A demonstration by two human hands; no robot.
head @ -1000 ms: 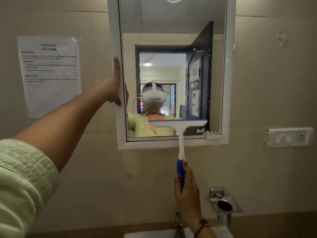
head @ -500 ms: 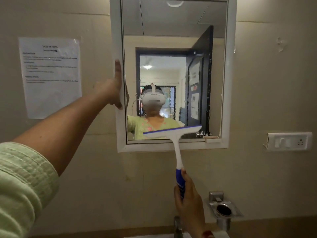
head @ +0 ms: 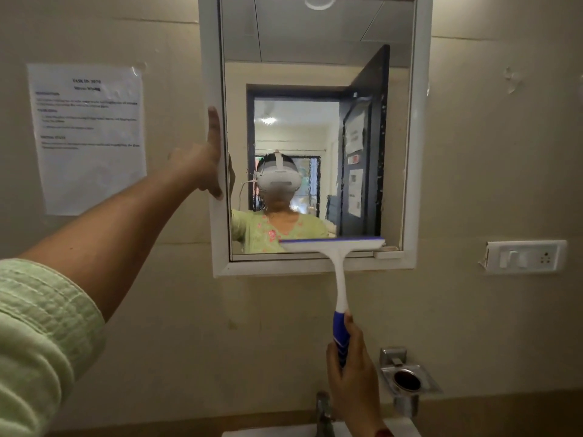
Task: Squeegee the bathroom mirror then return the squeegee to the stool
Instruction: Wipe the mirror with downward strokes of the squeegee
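1. The right hand [head: 353, 370] is the grip here: its fingers are wrapped tight around the blue handle of the squeegee [head: 339, 279], thumb lying up along the handle.
2. The squeegee stands upright, its white neck rising from the blue handle to a wide head whose blue-edged blade lies level against the glass at the bottom right of the mirror [head: 315, 74], just above the lower frame.
3. The left hand [head: 205, 162] is flat and unclenched, holding nothing; its palm and fingers press on the mirror's white left frame (the thumb points up along the frame), the arm reaching out from a pale green sleeve [head: 38, 335].
4. The mirror hangs on a beige wall and reflects a person in a headset and an open dark door.
5. A printed paper sheet [head: 86, 137] is stuck to the wall left of the mirror.
6. A white switch plate [head: 525, 257] sits to the right.
7. Below, a metal holder [head: 407, 378] is fixed to the wall beside the right hand, and a tap [head: 323, 411] shows by the wrist.
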